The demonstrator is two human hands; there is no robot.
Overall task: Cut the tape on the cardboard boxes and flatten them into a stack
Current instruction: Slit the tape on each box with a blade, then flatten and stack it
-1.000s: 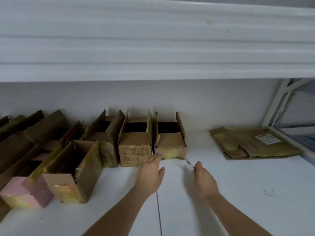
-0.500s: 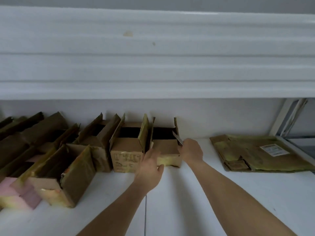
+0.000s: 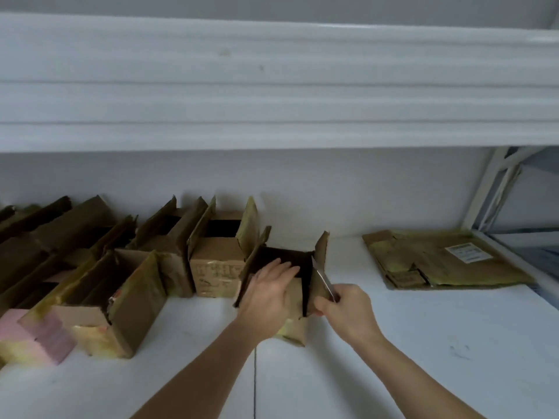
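Note:
A small open cardboard box (image 3: pixel 298 328) stands pulled forward from the row, its flaps up. My left hand (image 3: pixel 269 293) lies over its near wall with fingers reaching into the dark opening. My right hand (image 3: pixel 344 309) grips a knife (image 3: pixel 323 278) whose blade points up along the box's right flap (image 3: pixel 321 252). Yellowed tape shows on the box's lower front. A stack of flattened boxes (image 3: pixel 444 261) lies at the right on the white shelf.
Several more open boxes line the back wall to the left, such as one with printing (image 3: pixel 216 275) and a tilted one (image 3: pixel 121 303) over a pink box (image 3: pixel 27 337). A white shelf (image 3: pixel 272 86) hangs overhead. A white frame (image 3: pixel 496 189) stands at right.
The rightmost box has been pulled forward out of the row toward me. My left hand moved onto its near wall, and my right hand with the knife came down beside its right flap.

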